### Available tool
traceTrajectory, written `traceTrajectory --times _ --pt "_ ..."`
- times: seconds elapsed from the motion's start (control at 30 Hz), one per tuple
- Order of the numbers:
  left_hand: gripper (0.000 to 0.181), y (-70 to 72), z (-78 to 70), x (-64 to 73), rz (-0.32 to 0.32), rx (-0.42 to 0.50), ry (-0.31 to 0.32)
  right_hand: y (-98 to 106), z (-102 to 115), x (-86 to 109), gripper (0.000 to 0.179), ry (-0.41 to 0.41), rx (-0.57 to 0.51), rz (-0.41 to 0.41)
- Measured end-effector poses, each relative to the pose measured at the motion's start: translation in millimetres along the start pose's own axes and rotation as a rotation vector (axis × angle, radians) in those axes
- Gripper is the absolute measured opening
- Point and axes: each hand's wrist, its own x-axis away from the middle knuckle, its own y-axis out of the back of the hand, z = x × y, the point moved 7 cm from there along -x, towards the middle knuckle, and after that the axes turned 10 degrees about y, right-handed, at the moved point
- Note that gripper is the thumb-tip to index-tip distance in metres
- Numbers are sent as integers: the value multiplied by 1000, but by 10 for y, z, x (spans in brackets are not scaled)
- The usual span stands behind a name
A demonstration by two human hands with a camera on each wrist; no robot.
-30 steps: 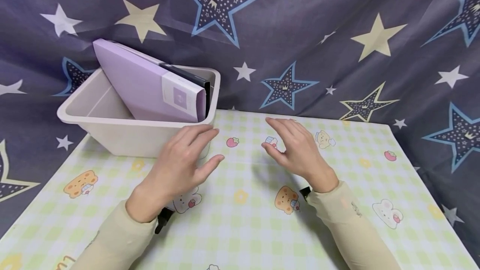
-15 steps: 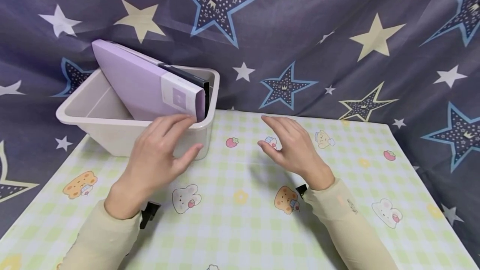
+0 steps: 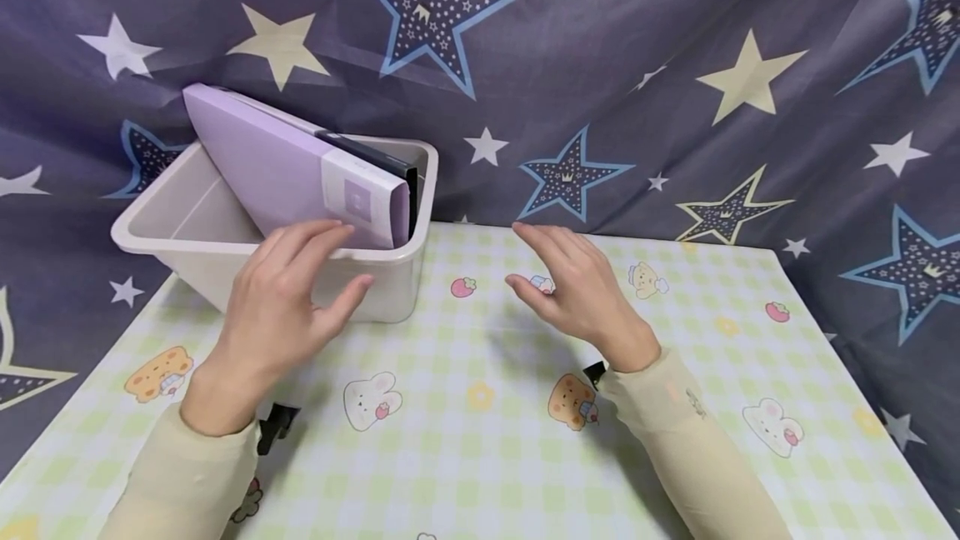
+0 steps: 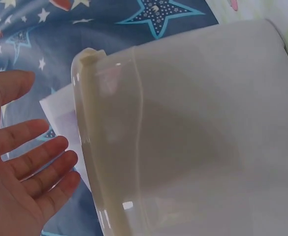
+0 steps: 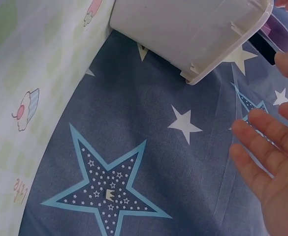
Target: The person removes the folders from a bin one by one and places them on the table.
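Note:
A pale grey plastic bin stands at the back left of the table, and its near wall fills much of the left wrist view. Leaning inside it are a lilac file box with a white label and, behind that, a black file. My left hand is held in front of the bin, fingers spread and apart from its wall in the left wrist view. Over the table to the right of the bin hovers my right hand, its fingers relaxed and holding nothing.
A checked green and white cloth with cartoon prints covers the table. Behind it hangs a dark blue curtain with stars. Each wrist carries a small black mount under the sleeve.
My left hand has moved left along the front of the bin. The right hand has shifted slightly to the left. The bin and files stay put.

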Motion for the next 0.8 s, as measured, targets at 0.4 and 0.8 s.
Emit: traceTrajectory --times 0.4,0.8 --pt "47 161 235 -4 -85 -14 70 -5 -7 -92 55 10 1 -5" --pt "48 307 460 -4 -135 -47 139 -41 14 -238 55 38 -5 -4"
